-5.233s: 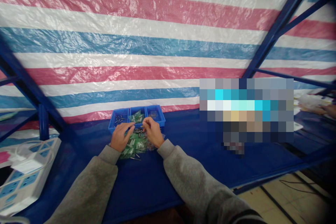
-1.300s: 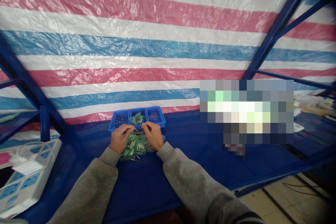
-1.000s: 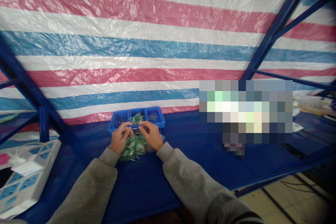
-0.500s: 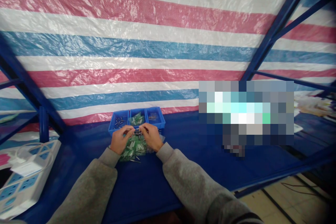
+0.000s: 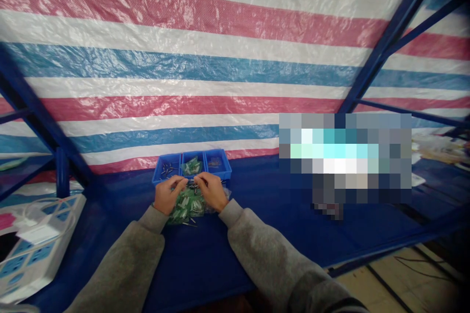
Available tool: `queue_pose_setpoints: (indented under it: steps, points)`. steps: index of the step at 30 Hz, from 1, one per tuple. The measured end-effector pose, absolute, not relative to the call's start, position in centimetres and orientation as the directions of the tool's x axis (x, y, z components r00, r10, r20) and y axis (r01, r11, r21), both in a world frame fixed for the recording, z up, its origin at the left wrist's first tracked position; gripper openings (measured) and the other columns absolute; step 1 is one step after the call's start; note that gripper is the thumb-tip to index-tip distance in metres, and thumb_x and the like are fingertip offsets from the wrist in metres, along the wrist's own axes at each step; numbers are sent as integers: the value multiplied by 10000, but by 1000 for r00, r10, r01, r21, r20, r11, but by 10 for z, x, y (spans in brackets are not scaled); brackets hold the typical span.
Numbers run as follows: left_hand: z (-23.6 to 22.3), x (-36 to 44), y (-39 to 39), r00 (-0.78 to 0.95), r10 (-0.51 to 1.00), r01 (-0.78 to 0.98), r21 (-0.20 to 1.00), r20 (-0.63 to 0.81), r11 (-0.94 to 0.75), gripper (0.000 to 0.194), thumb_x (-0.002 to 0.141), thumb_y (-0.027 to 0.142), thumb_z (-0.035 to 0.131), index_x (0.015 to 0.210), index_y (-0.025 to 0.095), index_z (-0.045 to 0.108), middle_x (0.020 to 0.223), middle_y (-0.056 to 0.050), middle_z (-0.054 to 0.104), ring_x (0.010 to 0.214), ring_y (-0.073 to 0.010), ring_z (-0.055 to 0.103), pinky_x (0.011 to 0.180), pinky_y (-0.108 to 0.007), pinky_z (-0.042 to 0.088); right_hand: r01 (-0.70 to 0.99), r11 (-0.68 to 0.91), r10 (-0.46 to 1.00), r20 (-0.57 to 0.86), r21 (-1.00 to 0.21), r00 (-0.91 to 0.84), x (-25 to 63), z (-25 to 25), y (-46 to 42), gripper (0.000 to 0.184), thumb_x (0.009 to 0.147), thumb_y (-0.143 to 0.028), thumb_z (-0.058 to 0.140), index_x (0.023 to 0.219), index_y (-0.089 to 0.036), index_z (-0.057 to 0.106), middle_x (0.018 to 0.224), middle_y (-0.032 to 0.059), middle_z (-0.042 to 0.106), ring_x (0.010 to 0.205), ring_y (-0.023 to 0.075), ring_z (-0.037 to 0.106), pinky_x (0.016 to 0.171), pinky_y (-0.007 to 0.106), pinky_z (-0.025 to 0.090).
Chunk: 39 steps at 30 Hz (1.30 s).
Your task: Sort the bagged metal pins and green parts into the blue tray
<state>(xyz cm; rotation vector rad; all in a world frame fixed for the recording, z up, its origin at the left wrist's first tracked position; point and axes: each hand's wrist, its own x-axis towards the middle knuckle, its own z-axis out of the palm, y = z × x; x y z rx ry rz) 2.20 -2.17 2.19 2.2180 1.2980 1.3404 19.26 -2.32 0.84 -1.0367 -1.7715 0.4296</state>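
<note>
My left hand (image 5: pixel 169 194) and my right hand (image 5: pixel 210 191) face each other just in front of a blue three-section bin (image 5: pixel 228 174). Both are closed, thumb and fingers pinched on a small thin metal part (image 5: pixel 191 181) that spans the short gap between them. Its exact kind is too small to make out. Under and between my hands lies a heap of small green-tinted plastic packets (image 5: pixel 189 205) with pale pieces inside. A few slim metal pins (image 5: pixel 190 224) lie loose at the heap's near edge.
The bin's left section holds loose metal pins (image 5: pixel 168 170), the middle one green packets (image 5: pixel 193 166), the right one small brownish pieces (image 5: pixel 214 162). A white power strip (image 5: pixel 47 266) with cables lies at left on the blue tabletop (image 5: pixel 198 264). Blue frame posts (image 5: pixel 370 66) flank the bench; one area is pixelated.
My hands stay almost in the same place, still pinching the small part, with only a slight shift at the fingertips. The view has moved very little.
</note>
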Motion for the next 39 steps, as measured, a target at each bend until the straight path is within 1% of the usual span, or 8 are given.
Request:
queue_pose_setpoints:
  steps: [3, 7, 16, 21, 24, 28, 33, 39]
  points:
    - [18, 23, -20, 146, 784, 501, 638, 603, -584, 206, 792, 368, 588, 773, 173, 653, 695, -3, 670, 600, -124, 601, 612, -233, 492, 463, 545, 821, 556, -699, -126, 193, 6, -21, 308, 926, -308, 427, 741, -160, 624, 696, 6, 619, 654, 111, 537, 631, 202, 360]
    - [19, 25, -22, 139, 744, 504, 600, 654, -622, 192, 808, 342, 575, 829, 173, 664, 810, -35, 682, 730, -150, 624, 660, -251, 512, 486, 528, 835, 528, -696, -152, 192, 6, -21, 304, 921, -316, 435, 749, -164, 633, 679, 0, 620, 632, 110, 537, 616, 198, 358]
    - [20, 7, -14, 64, 486, 740, 285, 872, -609, 186, 843, 296, 547, 926, 212, 690, 923, -64, 663, 890, -190, 601, 852, -346, 459, 504, 506, 836, 542, -700, -87, 194, 7, -22, 269, 906, -296, 438, 773, -173, 637, 707, 0, 629, 635, 114, 535, 615, 205, 363]
    - [17, -4, -3, 106, 526, 868, 180, 844, -463, 200, 847, 317, 534, 932, 235, 695, 917, -70, 666, 917, -233, 572, 825, -387, 390, 536, 485, 838, 541, -691, -61, 194, 6, -20, 282, 903, -300, 435, 771, -169, 648, 689, 4, 630, 617, 114, 532, 603, 206, 358]
    - [18, -3, -1, 137, 602, 925, 117, 786, -363, 293, 859, 324, 498, 1107, 238, 630, 974, -93, 656, 949, -264, 549, 819, -405, 359, 558, 467, 847, 529, -686, -58, 194, 6, -19, 275, 894, -289, 450, 763, -164, 657, 672, 4, 633, 597, 109, 532, 593, 208, 355]
    - [16, 2, -2, 142, 664, 952, 83, 734, -296, 502, 837, 346, 500, 1316, 208, 446, 1127, -141, 593, 1029, -301, 509, 849, -423, 344, 578, 455, 888, 398, -678, -232, 202, 11, -19, 225, 805, -307, 586, 657, -159, 668, 581, -6, 616, 539, 100, 517, 536, 204, 339]
    - [14, 6, -4, 147, 658, 943, 96, 739, -319, 400, 835, 304, 489, 1220, 202, 528, 1143, -125, 583, 1059, -281, 504, 878, -400, 337, 489, 470, 756, 50, -735, -653, 208, 19, -26, 110, 601, -266, 753, 591, -177, 689, 485, -50, 589, 449, 79, 516, 443, 175, 319]
    - [15, 6, -5, 176, 628, 904, 127, 758, -408, 236, 836, 271, 496, 1030, 217, 617, 1065, -82, 627, 1022, -255, 537, 865, -378, 342, 598, 568, 754, 68, -566, -653, 191, 12, -42, 229, 406, -243, 826, 376, -218, 600, 322, -79, 461, 324, 61, 407, 401, 200, 270]
